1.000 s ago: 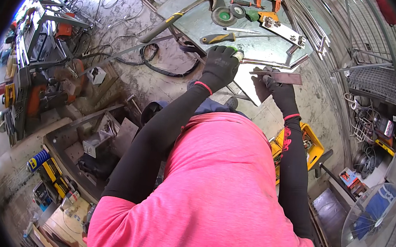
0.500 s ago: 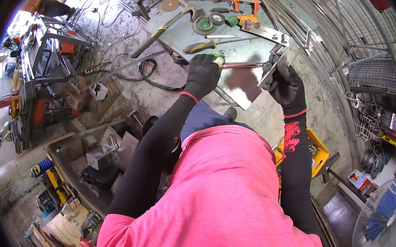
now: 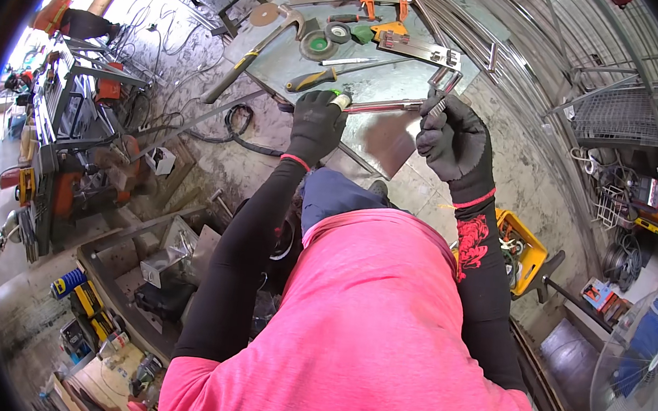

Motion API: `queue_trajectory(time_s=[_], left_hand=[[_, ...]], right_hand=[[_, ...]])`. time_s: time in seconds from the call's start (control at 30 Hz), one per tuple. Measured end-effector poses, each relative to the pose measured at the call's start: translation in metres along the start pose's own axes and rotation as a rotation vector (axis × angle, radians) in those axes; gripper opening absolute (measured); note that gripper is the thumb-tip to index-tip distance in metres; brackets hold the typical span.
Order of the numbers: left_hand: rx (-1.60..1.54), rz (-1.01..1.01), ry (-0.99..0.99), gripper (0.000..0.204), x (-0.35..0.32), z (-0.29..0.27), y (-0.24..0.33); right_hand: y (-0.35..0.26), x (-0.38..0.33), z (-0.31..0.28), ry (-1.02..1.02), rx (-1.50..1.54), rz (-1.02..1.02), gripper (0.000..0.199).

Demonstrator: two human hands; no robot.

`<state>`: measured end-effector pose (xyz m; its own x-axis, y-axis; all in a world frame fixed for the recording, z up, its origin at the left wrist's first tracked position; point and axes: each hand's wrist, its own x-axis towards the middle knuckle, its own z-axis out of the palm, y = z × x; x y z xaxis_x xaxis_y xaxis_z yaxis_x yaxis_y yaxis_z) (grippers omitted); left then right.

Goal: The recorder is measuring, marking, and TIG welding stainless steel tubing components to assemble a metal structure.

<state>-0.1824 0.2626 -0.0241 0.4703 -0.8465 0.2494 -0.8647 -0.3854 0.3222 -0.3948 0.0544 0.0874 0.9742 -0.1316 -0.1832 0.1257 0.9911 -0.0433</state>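
Note:
My left hand (image 3: pixel 317 127), in a black glove with a red cuff, is closed around a small white-and-green cylindrical thing (image 3: pixel 341 100) at the table's near edge. Most of that thing is hidden by the fingers. To the right, my gloved right hand (image 3: pixel 459 141) is raised with its fingers pinched on a thin metal piece (image 3: pixel 438 107), seen nearly edge-on. A shiny metal bar (image 3: pixel 386 107) with reddish reflections lies between the hands. Beyond my left hand are a screwdriver (image 3: pixel 312 79) with a yellow-and-grey handle and a claw hammer (image 3: pixel 252 55).
The metal-topped table (image 3: pixel 373 79) also bears a grinding disc (image 3: pixel 317 45), orange clamps (image 3: pixel 369 7) and a bright metal bracket (image 3: pixel 420 49). Long metal tubes (image 3: pixel 510 52) stretch along the right. A yellow crate (image 3: pixel 529 252) stands by my right arm, and an open bin (image 3: pixel 127 281) at the left.
The thin piece in my right hand has turned from showing a bright, broad side to nearly edge-on. The table scene has shifted leftward in view. My left hand keeps its hold.

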Motion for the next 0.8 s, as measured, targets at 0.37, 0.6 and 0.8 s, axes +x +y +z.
queue_trajectory(time_s=[0.37,0.6,0.8], left_hand=[[0.033,0.045,0.053,0.037,0.001,0.0,0.001],[0.041,0.064,0.072,0.037,0.003,0.001,0.001],[0.033,0.059,0.055,0.036,0.002,-0.002,0.002]], right_hand=[[-0.001,-0.005,-0.002,-0.042,0.097,0.023,0.031],[-0.003,-0.01,-0.004,0.042,0.031,-0.029,0.03],[0.005,-0.017,-0.002,0.066,-0.146,-0.173,0.031]])
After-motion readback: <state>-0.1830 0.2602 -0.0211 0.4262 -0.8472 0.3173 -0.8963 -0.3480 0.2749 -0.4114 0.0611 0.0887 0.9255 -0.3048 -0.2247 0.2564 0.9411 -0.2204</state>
